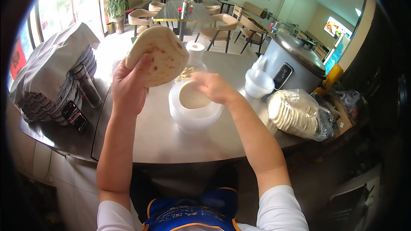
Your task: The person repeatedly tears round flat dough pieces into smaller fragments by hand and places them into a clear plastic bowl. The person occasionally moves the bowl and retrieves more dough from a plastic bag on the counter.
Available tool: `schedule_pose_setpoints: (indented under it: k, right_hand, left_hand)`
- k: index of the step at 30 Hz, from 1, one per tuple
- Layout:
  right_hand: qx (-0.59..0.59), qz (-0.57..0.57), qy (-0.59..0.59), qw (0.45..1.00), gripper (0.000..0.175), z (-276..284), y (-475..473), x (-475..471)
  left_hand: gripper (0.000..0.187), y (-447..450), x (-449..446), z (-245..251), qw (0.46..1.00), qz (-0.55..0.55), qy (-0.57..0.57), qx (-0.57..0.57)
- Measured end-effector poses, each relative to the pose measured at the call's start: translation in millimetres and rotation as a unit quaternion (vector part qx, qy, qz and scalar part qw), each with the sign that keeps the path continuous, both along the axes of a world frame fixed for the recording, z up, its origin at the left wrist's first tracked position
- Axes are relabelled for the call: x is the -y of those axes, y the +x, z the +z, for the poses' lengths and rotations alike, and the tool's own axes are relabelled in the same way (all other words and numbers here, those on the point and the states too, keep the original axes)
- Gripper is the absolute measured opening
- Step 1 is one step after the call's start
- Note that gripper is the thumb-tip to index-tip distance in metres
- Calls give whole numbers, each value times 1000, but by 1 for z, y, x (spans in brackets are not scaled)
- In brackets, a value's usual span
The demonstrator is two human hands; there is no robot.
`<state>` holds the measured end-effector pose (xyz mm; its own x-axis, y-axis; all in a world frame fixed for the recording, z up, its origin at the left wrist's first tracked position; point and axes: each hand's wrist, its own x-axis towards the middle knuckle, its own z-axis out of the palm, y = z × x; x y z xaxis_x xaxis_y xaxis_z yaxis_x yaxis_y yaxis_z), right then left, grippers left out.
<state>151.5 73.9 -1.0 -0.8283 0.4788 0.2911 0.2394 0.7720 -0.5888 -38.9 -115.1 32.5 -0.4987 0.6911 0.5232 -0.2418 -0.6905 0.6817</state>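
Note:
My left hand holds up one or more round flatbreads with browned spots, thumb across the face. My right hand grips the edge of another pale flatbread, which is tilted at the mouth of a translucent white plastic bowl. That bowl stands on the steel counter in front of me. Just behind it, a clear container has pale torn or cut pieces in it, partly hidden by my hands. A clear plastic bag of stacked flatbreads lies to the right.
Left on the counter are cloth-covered stacks of patterned bowls, a dark tumbler and a phone. A paper roll stands behind. To the right are nested plastic bowls and a large grey cooker. Dining tables and chairs stand beyond.

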Motion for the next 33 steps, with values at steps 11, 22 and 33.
schedule_pose_setpoints:
  k: [11,22,33]
  right_hand:
    - [-194,-33,94,976,45,-20,-33,-36]
    - [-225,108,-508,825,70,-5,7,-35]
    - [-207,-33,-403,891,35,-14,57,-66]
  left_hand:
    - [32,-34,-54,5,985,15,-88,-149]
    - [46,-13,-82,-21,793,95,-47,-600]
    - [52,20,-147,-66,820,-10,-275,-503]
